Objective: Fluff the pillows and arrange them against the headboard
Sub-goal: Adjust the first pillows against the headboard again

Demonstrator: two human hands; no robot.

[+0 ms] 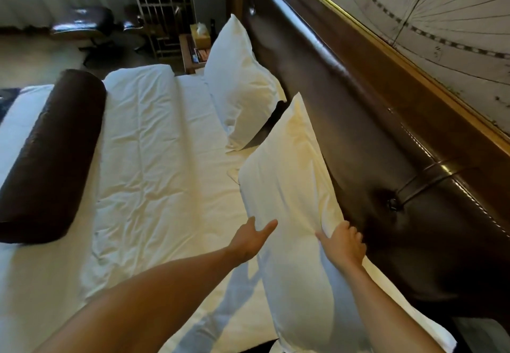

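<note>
Two bare hands steady a white pillow (292,187) standing on edge against a dark leather headboard (372,137).

The left hand (252,238) lies open and flat against the pillow's bed-side face, fingers spread, gripping nothing; the right hand (345,243) pinches a fold of the pillowcase on the headboard side, fingers curled into the fabric. The pillow rises between and beyond both hands. A second white pillow (242,87) leans on the headboard farther along, just beyond the first, while a dark bolster (52,156) rests well apart on the rumpled white sheet (154,159).
</note>
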